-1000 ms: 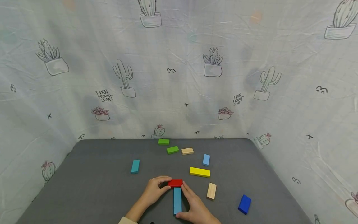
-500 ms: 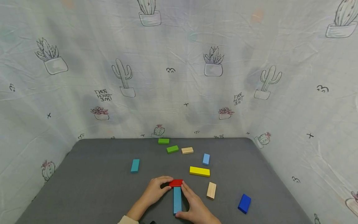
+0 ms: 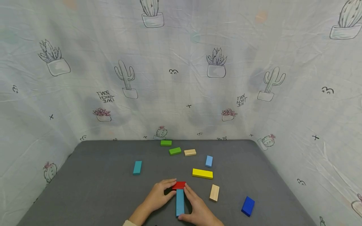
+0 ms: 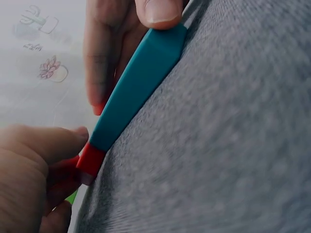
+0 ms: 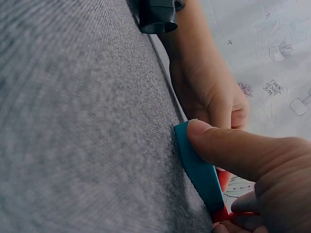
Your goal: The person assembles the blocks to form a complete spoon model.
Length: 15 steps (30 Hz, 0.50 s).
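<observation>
A long light-blue block [image 3: 179, 203] lies on the dark table, pointing away from me. Across its far end sits a red block [image 3: 178, 185], so the two form a T. My left hand [image 3: 159, 195] holds the left part of the red block between thumb and fingers. My right hand [image 3: 198, 208] spans the blue block, its thumb pressed on the near end and its fingertips by the red block's right end. In the left wrist view, the blue block [image 4: 136, 92] meets the red block [image 4: 91, 160] end to side. My right thumb [image 5: 218, 145] shows on the blue block in the right wrist view.
Beyond my hands lie a teal block [image 3: 137, 168], a yellow block [image 3: 202, 174], a small blue block [image 3: 209, 161], a wooden block [image 3: 190, 152] and two green blocks [image 3: 175, 151]. Right of me are another wooden block [image 3: 214, 193] and a dark blue block [image 3: 248, 206]. A printed curtain surrounds the table [image 3: 99, 182].
My left hand has slid the red block slightly to the right along the end of the light-blue block. My right hand stays in place on the blue block.
</observation>
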Motion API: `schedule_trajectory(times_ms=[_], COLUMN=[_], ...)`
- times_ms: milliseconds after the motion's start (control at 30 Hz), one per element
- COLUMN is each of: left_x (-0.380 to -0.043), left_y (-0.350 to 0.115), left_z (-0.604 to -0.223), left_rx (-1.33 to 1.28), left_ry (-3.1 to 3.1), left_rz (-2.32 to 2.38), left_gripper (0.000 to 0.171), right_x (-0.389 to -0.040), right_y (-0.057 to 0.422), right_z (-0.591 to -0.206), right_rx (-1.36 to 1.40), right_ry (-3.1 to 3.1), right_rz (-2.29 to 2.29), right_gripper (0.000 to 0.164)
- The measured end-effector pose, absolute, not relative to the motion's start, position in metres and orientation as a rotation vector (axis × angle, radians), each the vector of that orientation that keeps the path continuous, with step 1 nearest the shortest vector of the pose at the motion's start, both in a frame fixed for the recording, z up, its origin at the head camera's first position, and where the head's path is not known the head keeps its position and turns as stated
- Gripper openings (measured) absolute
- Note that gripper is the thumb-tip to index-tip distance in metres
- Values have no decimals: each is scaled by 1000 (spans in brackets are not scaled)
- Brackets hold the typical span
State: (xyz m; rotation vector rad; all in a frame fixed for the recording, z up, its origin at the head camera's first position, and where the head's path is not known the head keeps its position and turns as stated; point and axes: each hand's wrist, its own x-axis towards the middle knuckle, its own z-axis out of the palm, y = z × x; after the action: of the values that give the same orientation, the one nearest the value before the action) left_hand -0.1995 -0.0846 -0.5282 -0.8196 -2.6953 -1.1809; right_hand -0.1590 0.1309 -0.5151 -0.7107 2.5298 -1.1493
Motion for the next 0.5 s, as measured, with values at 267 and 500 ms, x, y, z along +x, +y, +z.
schedule_trajectory(times_ms=[267, 500], left_x=[-193, -189], left_y=[-83, -83], left_z=[-529, -529], left_rx=[-883, -940], left_ry=[-2672, -2723], left_rz=[-1081, -1126], left_gripper=[43, 52], right_x=[-158, -159], right_y=[131, 132], right_z=[-514, -516], right_rx=[-705, -731], right_ry=[2522, 2524], right_rz=[-1145, -1147], right_gripper=[99, 99])
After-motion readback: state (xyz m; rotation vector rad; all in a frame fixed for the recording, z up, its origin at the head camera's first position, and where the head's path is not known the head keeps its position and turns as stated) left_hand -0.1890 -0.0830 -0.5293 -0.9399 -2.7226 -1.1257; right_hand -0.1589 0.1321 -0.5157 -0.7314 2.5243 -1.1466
